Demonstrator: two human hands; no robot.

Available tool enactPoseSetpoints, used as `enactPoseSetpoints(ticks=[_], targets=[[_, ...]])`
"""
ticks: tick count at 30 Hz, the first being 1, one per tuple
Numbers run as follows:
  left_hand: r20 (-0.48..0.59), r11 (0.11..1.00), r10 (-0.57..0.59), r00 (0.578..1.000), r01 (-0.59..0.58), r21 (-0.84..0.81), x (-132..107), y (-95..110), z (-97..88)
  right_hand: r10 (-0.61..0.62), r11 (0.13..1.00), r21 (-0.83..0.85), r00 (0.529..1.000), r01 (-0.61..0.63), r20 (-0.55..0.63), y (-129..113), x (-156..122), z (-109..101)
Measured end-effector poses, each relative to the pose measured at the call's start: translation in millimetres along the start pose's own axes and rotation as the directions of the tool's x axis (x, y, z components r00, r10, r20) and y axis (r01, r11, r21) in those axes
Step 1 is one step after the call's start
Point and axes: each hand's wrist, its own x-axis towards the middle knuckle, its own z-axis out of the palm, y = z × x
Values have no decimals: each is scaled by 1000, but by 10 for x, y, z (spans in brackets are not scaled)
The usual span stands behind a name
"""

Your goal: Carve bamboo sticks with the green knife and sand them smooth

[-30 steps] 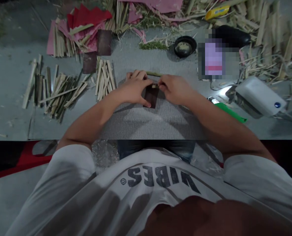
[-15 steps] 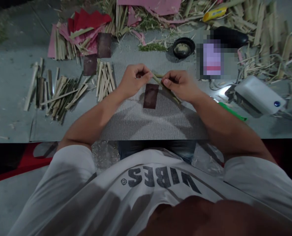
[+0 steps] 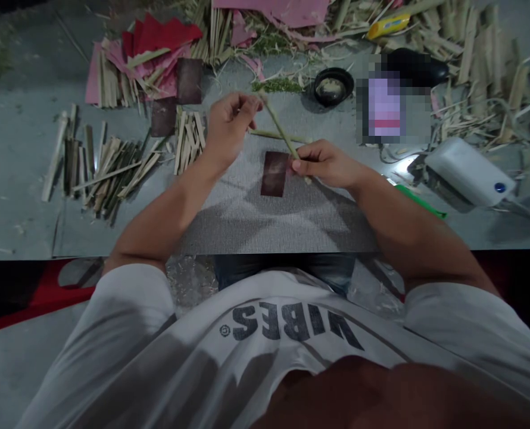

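My right hand [image 3: 325, 164] grips a thin greenish bamboo stick [image 3: 279, 124] near its lower end. The stick slants up and left above the table. Close beside its upper tip, my left hand [image 3: 231, 125] is closed in a pinch of thumb and fingers; whatever is between them is too small to make out. A second bamboo stick [image 3: 276, 136] lies on the grey work surface behind the held one. Just left of my right fingertips lies a dark brown rectangular piece [image 3: 274, 174], flat on the surface.
On the left are a bundle of short sticks [image 3: 189, 140] and a looser pile [image 3: 113, 173]. Behind stand a small black bowl [image 3: 333, 87] and pink paper [image 3: 274, 11]. A white box-shaped device [image 3: 470, 173] with a cable and a green object [image 3: 419, 199] are at right.
My left hand has moved left and away from me. My right hand has shifted slightly toward me, and the held stick now points more steeply up, showing most of its length.
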Motion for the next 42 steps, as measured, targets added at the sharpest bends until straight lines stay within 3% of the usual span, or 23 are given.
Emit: enactPoseSetpoints(ticks=[3, 5, 7, 9, 12, 19, 24, 30, 33, 37, 42], targets=[[48, 1000, 3, 999, -3, 7, -201, 72, 155, 34, 980, 198, 975, 10, -218, 0, 47, 132], [152, 979, 83, 985, -109, 171, -413, 180, 264, 74, 962, 273, 942, 19, -328, -17, 75, 210], [217, 962, 122, 968, -169, 212, -626, 305, 338, 106, 960, 279, 914, 8, -392, -39, 93, 274], [323, 889, 131, 937, -255, 380, -783, 408, 366, 121, 965, 264, 900, -7, -419, -53, 97, 327], [377, 801, 84, 923, -287, 525, -862, 469, 342, 132, 962, 271, 898, -14, -421, -45, 85, 378], [346, 814, 152, 926, -316, 487, -777, 369, 296, 110, 964, 267, 894, 11, -435, -2, 73, 346], [350, 803, 171, 921, -336, 492, -709, 312, 268, 87, 987, 160, 887, -15, -453, 14, 79, 286], [535, 727, -2, 845, -366, 581, -502, 276, 77, 56, 997, 67, 902, -30, -428, 177, 92, 175], [560, 691, -52, 827, -375, 618, -458, 264, -3, 33, 992, -99, 908, -82, -417, 239, 80, 202], [583, 685, -77, 809, -382, 620, -485, 219, -10, -45, 881, -457, 936, -127, -348, 168, 45, 354], [599, 693, -68, 798, -395, 604, -537, 138, 46, -48, 741, -671, 992, -46, -120, 22, 77, 399]])
